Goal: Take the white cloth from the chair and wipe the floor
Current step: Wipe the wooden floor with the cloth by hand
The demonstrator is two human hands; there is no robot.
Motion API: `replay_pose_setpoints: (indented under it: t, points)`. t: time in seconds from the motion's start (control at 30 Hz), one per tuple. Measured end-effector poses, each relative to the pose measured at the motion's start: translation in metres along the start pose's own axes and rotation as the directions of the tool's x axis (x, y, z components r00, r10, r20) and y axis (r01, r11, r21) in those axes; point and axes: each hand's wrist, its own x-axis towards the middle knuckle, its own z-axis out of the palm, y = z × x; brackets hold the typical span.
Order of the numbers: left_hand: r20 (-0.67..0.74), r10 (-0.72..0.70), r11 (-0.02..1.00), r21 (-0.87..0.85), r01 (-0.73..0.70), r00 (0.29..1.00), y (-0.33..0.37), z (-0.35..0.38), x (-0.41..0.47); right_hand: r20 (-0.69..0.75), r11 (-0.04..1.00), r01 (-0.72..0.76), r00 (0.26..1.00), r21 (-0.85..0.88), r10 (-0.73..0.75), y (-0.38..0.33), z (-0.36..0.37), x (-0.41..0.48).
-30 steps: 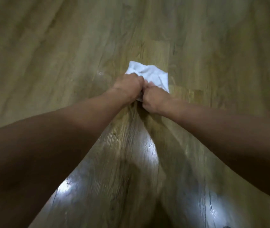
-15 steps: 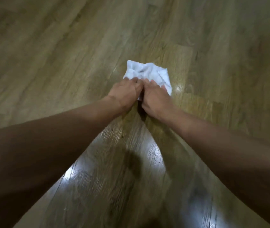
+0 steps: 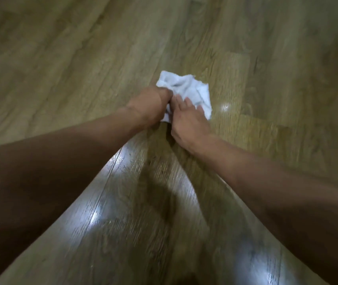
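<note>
A crumpled white cloth [image 3: 186,88] lies on the wooden plank floor [image 3: 81,58] in the middle of the head view. My left hand [image 3: 149,106] is curled into a fist on the cloth's near left part, gripping it. My right hand [image 3: 188,124] rests beside it with fingers stretched forward and pressed flat on the cloth's near right part. Both forearms reach in from the bottom corners. The near edge of the cloth is hidden under my hands. No chair is in view.
Only floor planks surround the cloth. Bright light reflections shine on the floor [image 3: 114,161] between my forearms and a small glint [image 3: 225,106] sits just right of the cloth.
The cloth has bunched up more. My right hand went from a closed grip to fingers laid flat on the cloth. The view shifted slightly.
</note>
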Motion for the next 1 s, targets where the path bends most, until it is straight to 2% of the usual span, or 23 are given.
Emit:
replay_pose_setpoints:
  t: [0.07,0.13,0.17,0.23,0.3,0.4,0.43,0.5,0.57,0.63,0.7,0.77,0.83,0.93,1.0]
  points:
    - [-0.055,0.218,0.967,0.151,-0.207,0.974,-0.013,0.007,-0.032,0.018,0.998,0.061,0.998,-0.030,-0.060,-0.003,0.006,-0.017]
    - [-0.027,0.306,0.930,0.223,-0.293,0.952,-0.029,0.012,-0.048,0.040,0.995,0.095,0.995,-0.021,-0.094,-0.005,0.001,-0.011]
    - [-0.044,0.306,0.936,0.195,-0.292,0.951,-0.036,0.009,-0.045,0.049,0.995,0.097,0.994,0.007,-0.097,-0.007,-0.005,-0.002]
    - [-0.060,0.126,0.991,0.047,-0.123,0.990,-0.043,-0.002,-0.031,0.076,0.994,0.096,0.992,0.047,-0.100,-0.014,-0.015,0.025]
    - [-0.086,-0.037,0.989,-0.146,0.024,0.996,-0.047,-0.009,-0.010,0.118,0.996,0.072,0.990,0.054,-0.078,-0.023,-0.021,0.050]
    - [-0.079,-0.152,0.988,-0.025,0.150,0.985,-0.045,-0.015,0.008,0.133,0.998,-0.015,0.991,0.053,0.007,-0.038,-0.019,0.058]
    - [-0.080,-0.143,0.990,-0.008,0.143,0.987,-0.045,-0.016,0.004,0.125,0.999,-0.019,0.992,0.031,0.015,-0.042,-0.015,0.048]
    - [-0.115,0.019,1.000,-0.019,-0.022,0.993,-0.047,-0.012,-0.022,0.084,1.000,0.025,0.996,0.008,-0.026,-0.046,-0.003,0.019]
    - [-0.219,0.200,0.979,0.003,-0.204,0.955,-0.058,-0.001,-0.053,0.073,0.995,0.096,0.993,0.013,-0.096,-0.047,0.009,-0.004]
    - [-0.257,0.287,0.955,0.007,-0.295,0.923,-0.073,0.008,-0.068,0.101,0.990,0.143,0.984,0.019,-0.144,-0.047,0.014,-0.009]
    - [-0.239,0.258,0.955,-0.081,-0.284,0.936,-0.086,0.011,-0.058,0.092,0.986,0.164,0.982,0.018,-0.165,-0.045,0.009,0.009]
    - [-0.309,0.156,0.955,-0.195,-0.223,0.938,-0.089,0.009,-0.032,0.054,0.983,0.179,0.983,-0.026,-0.178,-0.044,0.002,0.042]
    - [-0.343,0.055,0.946,-0.284,-0.159,0.938,-0.090,0.006,-0.003,0.074,0.993,0.121,0.990,-0.003,-0.120,-0.046,-0.005,0.069]
    - [-0.274,0.019,0.978,-0.195,-0.075,0.962,-0.091,0.000,0.003,0.071,0.997,0.009,0.997,0.077,-0.015,-0.067,0.002,0.063]
    - [-0.255,0.083,0.981,-0.151,-0.124,0.963,-0.096,0.002,-0.024,0.027,0.995,0.011,1.000,0.098,-0.014,-0.081,0.015,0.031]
